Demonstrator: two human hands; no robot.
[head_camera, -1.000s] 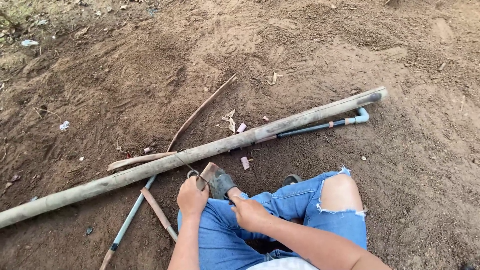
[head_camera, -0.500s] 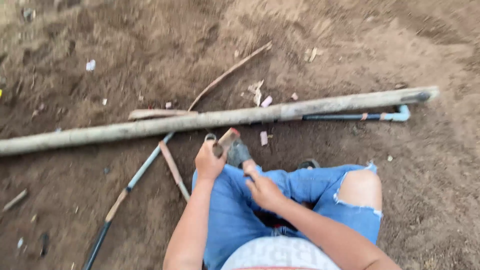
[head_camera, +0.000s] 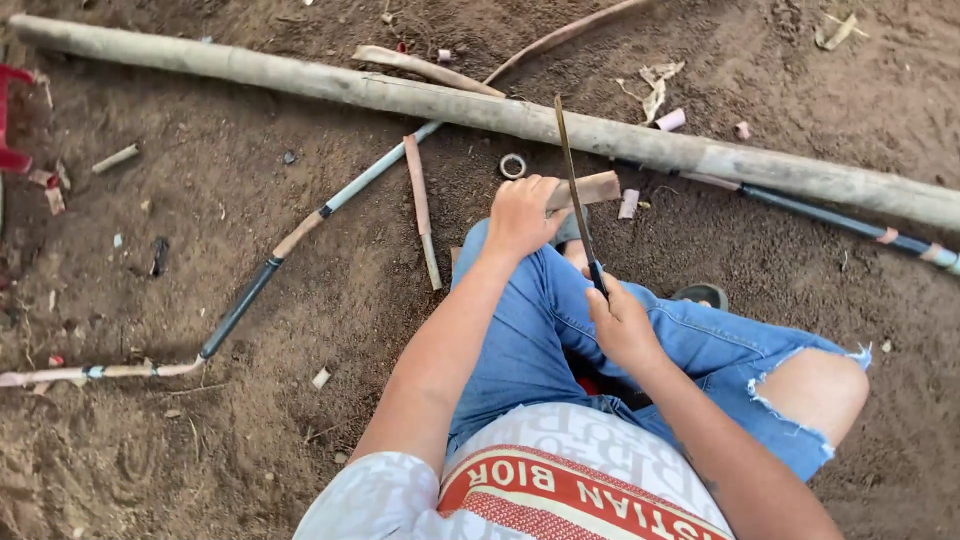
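Left hand (head_camera: 522, 212) wrapped tight round a short brown piece of split bamboo (head_camera: 585, 189), the flat stub sticking out to the right of the fist, held over the left knee. Right hand (head_camera: 622, 322) closed on the dark handle of a long thin-bladed knife (head_camera: 572, 178), blade narrow, dull metal, pointing up and away, crossing right beside the bamboo piece; contact there cannot be told. Person sits on loose brown dirt in ripped blue denim jeans (head_camera: 530, 330), frayed hole at the right knee. Small grey metal ring (head_camera: 513, 166) lies on the soil just beyond the left hand. Further out a long pale round bamboo pole (head_camera: 300, 80), smooth and dusty, runs across the ground. Thin grey pipe with black and tan taped sections (head_camera: 300, 225) angles under it, a slim tan bamboo strip (head_camera: 420, 210) beside the pipe
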